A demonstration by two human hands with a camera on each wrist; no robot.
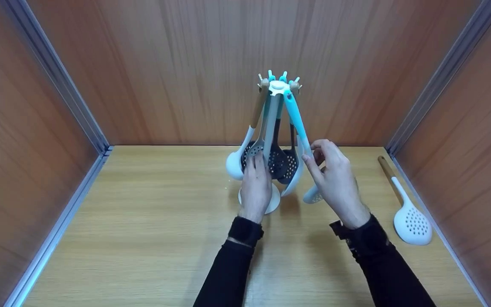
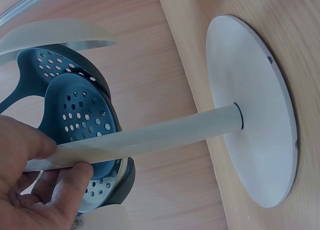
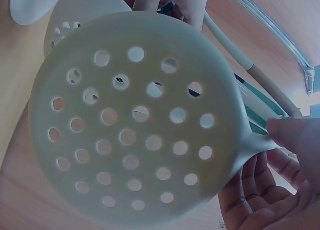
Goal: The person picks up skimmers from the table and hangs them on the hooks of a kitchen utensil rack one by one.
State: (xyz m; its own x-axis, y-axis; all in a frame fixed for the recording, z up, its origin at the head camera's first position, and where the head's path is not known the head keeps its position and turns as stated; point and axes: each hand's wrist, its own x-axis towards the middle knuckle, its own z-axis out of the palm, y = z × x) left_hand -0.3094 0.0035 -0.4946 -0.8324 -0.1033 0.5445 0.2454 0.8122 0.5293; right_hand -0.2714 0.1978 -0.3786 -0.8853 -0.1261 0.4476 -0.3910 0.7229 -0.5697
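My left hand (image 1: pixel 256 187) grips the pale upright pole (image 2: pixel 165 134) of a utensil stand, thumb on one side and fingers on the other. The stand's round white base (image 2: pixel 250 109) is on the table, slightly tilted in the left wrist view. My right hand (image 1: pixel 337 181) pinches a skimmer (image 3: pixel 131 98) at its neck, thumb against fingers. Its turquoise handle (image 1: pixel 297 117) reaches up to the stand's top ring (image 1: pixel 278 87). The round perforated head hangs below my right hand. Around the pole hang a white ladle (image 1: pixel 233 165) with a brown handle and dark perforated utensils (image 1: pixel 277 164).
Another white skimmer (image 1: pixel 413 225) with a brown handle lies on the table at the right, beside the side panel. Wood-grain panels (image 1: pixel 211 55) with grey metal edging enclose the table (image 1: pixel 164 221) at the back and both sides.
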